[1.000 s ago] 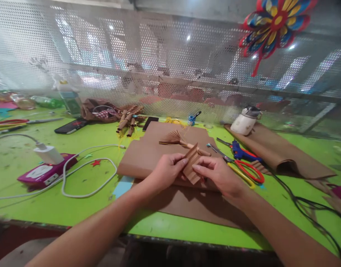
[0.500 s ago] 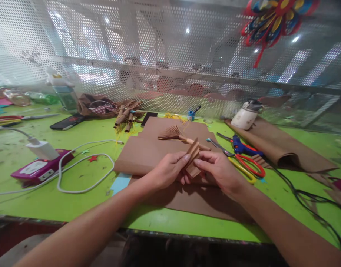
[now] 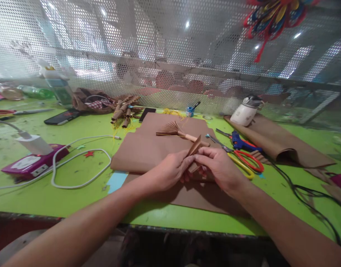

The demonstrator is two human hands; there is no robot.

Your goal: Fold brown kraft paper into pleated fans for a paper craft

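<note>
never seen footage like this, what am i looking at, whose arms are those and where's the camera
There's no machine here: the arms belong to a person working bare-handed, and the camera is worn on that person's head, looking forward and down. The left hand and right hand hold a small folded brown piece between them. Beneath are larger brown sheets on a green table. A pleated brown fan with a stick-like handle lies on the sheets. To the right are scissors; to the left, a purple power strip with a white plug.
</note>
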